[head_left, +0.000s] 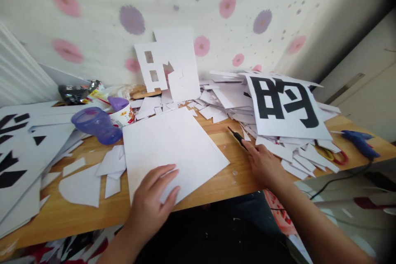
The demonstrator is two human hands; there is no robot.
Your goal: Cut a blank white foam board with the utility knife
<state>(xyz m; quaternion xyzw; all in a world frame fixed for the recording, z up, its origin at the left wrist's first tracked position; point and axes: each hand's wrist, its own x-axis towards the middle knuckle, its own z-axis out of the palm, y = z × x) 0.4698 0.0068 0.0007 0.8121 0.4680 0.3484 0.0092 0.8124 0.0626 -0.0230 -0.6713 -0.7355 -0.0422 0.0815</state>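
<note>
A blank white board (173, 144) lies on the wooden table in front of me. My left hand (154, 192) rests on its near edge, palm down with the fingers extended. To the right of the board, my right hand (262, 163) is closed around a slim black-handled pointed tool (239, 137). The tool's thin tip points forward and left, apart from the board. Whether it is a knife or another cutting tool, I cannot tell. Beyond that hand, a paper sheet with a large black character (283, 105) lies on a heap of white offcuts (297, 154).
A cut-out white board (185, 62) leans against the flowered curtain. At the left are a purple translucent cup (97, 126), a paper cup (123, 115) and stacked printed sheets (18, 152). A blue glue gun (360, 142) and scissors (340, 157) lie at the right edge.
</note>
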